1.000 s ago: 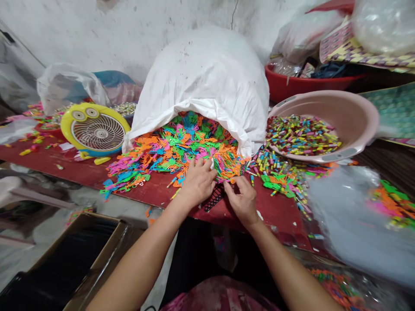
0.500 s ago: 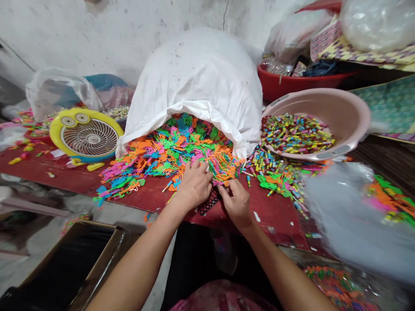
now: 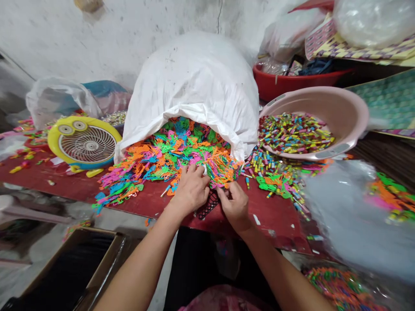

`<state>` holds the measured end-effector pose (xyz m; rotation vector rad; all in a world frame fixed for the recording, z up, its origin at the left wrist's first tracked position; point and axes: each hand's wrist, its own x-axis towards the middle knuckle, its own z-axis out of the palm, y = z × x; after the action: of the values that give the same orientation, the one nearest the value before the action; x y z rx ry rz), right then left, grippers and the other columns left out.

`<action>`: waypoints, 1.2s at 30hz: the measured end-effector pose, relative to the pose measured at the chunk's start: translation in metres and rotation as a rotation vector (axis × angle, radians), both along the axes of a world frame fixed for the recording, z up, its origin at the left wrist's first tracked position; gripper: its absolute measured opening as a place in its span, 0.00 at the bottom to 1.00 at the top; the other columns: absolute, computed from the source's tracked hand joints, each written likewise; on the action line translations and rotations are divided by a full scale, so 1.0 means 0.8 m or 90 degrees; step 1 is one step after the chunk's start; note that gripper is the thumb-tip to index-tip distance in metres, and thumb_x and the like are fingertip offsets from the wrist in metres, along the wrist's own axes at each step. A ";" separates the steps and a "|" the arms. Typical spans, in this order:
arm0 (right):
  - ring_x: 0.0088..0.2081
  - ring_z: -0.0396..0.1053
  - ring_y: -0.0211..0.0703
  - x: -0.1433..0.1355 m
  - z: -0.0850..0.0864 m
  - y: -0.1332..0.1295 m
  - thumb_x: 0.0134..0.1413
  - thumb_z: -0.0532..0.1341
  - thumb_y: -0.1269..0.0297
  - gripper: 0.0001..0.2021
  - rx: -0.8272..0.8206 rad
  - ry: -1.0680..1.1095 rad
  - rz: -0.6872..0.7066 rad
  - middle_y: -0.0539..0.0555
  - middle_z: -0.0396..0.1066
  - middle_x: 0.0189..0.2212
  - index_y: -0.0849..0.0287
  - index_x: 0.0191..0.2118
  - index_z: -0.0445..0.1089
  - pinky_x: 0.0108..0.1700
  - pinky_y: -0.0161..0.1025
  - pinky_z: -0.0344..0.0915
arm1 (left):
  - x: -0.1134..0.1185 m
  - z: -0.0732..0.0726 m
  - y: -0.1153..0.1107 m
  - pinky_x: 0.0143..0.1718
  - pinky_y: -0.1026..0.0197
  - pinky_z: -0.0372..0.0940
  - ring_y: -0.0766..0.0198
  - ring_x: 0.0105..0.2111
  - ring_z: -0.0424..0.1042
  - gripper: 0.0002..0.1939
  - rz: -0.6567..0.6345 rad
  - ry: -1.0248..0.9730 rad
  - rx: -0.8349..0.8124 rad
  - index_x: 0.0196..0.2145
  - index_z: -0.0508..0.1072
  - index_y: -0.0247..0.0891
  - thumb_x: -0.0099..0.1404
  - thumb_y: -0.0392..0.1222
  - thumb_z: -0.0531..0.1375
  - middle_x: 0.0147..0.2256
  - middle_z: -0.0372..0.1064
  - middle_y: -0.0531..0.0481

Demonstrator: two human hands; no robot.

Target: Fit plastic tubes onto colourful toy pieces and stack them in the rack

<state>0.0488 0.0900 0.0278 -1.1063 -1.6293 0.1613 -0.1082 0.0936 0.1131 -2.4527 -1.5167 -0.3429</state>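
Note:
Between my hands a black lattice strip (image 3: 207, 208) of openwork lies on the red table. My left hand (image 3: 192, 189) is palm down at its upper left, fingers curled against the front of a heap of bright plastic pieces (image 3: 181, 149). Something small and white shows by its fingertips. On the strip's right side is my right hand (image 3: 236, 206), thumb and forefinger drawn together beside pink and orange pieces. What either hand grips is too small or covered to make out. The heap spills from the mouth of a big white sack (image 3: 194, 73).
A yellow fan (image 3: 86, 144) stands left of the heap. To the right, a pink basin (image 3: 352, 110) holds many small coloured tubes, some spilled beside it. A clear plastic bag (image 3: 340, 207) covers the table's right end. An open cardboard box (image 3: 106, 259) with black contents sits lower left.
The view has shifted slightly. Both hands stay at nearly the same place beside the heap, and a little more of the black lattice strip shows between them.

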 end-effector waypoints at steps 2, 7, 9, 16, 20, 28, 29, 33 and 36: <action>0.25 0.59 0.36 -0.002 -0.001 0.000 0.63 0.60 0.63 0.14 0.004 -0.021 -0.022 0.46 0.58 0.23 0.55 0.27 0.57 0.30 0.35 0.55 | 0.001 -0.001 0.000 0.51 0.41 0.59 0.48 0.45 0.63 0.08 -0.005 -0.016 -0.005 0.33 0.76 0.39 0.63 0.39 0.56 0.40 0.67 0.41; 0.25 0.57 0.38 -0.007 -0.002 0.000 0.63 0.59 0.62 0.16 0.012 -0.085 -0.058 0.46 0.57 0.22 0.54 0.25 0.56 0.29 0.37 0.51 | -0.012 0.003 0.000 0.50 0.51 0.64 0.54 0.46 0.67 0.21 -0.059 -0.207 -0.021 0.54 0.68 0.35 0.64 0.33 0.53 0.46 0.68 0.41; 0.25 0.57 0.38 -0.009 0.000 0.000 0.64 0.58 0.62 0.16 0.007 -0.099 -0.073 0.47 0.57 0.22 0.54 0.25 0.56 0.29 0.37 0.50 | -0.021 0.003 0.003 0.52 0.52 0.64 0.55 0.51 0.66 0.24 -0.045 -0.275 0.009 0.59 0.64 0.36 0.65 0.33 0.52 0.54 0.65 0.40; 0.27 0.62 0.41 -0.019 0.007 -0.005 0.66 0.55 0.61 0.11 -0.036 -0.207 -0.133 0.52 0.66 0.27 0.56 0.31 0.63 0.29 0.38 0.50 | -0.027 -0.017 0.012 0.47 0.53 0.66 0.56 0.44 0.71 0.18 0.001 -0.313 -0.078 0.55 0.68 0.37 0.72 0.42 0.48 0.44 0.71 0.43; 0.28 0.65 0.42 -0.025 0.015 -0.009 0.66 0.55 0.61 0.09 -0.088 -0.286 -0.172 0.55 0.69 0.31 0.58 0.35 0.66 0.28 0.39 0.50 | -0.024 -0.018 0.011 0.47 0.53 0.67 0.56 0.44 0.71 0.18 -0.010 -0.302 -0.106 0.54 0.69 0.38 0.72 0.40 0.47 0.43 0.71 0.44; 0.35 0.68 0.46 -0.009 0.007 -0.015 0.62 0.52 0.69 0.07 -0.106 -0.173 -0.056 0.56 0.70 0.35 0.59 0.42 0.66 0.35 0.38 0.59 | -0.014 -0.009 -0.007 0.60 0.40 0.54 0.45 0.57 0.64 0.38 0.000 -0.233 0.079 0.57 0.68 0.39 0.57 0.66 0.62 0.57 0.65 0.38; 0.36 0.68 0.45 -0.006 0.003 -0.015 0.62 0.52 0.69 0.07 -0.101 -0.142 -0.043 0.55 0.70 0.35 0.59 0.42 0.66 0.36 0.38 0.60 | -0.010 -0.009 -0.008 0.61 0.39 0.52 0.47 0.55 0.66 0.33 -0.001 -0.229 0.101 0.53 0.72 0.41 0.58 0.66 0.61 0.55 0.67 0.40; 0.32 0.67 0.42 0.001 -0.009 -0.012 0.63 0.53 0.68 0.07 -0.117 -0.096 -0.012 0.53 0.69 0.30 0.58 0.37 0.68 0.36 0.37 0.60 | 0.005 -0.011 -0.009 0.61 0.38 0.48 0.54 0.46 0.71 0.16 -0.023 -0.212 0.142 0.40 0.79 0.46 0.65 0.57 0.59 0.47 0.72 0.46; 0.32 0.66 0.42 0.004 -0.013 -0.007 0.63 0.53 0.67 0.08 -0.117 -0.130 -0.015 0.52 0.69 0.29 0.57 0.33 0.67 0.36 0.37 0.58 | 0.008 -0.012 -0.006 0.56 0.41 0.54 0.54 0.44 0.70 0.14 -0.030 -0.183 0.141 0.39 0.80 0.46 0.66 0.55 0.59 0.46 0.72 0.45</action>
<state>0.0518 0.0846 0.0176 -1.3173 -1.8096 0.1907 -0.1016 0.0889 0.1033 -2.3428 -1.4345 -0.8552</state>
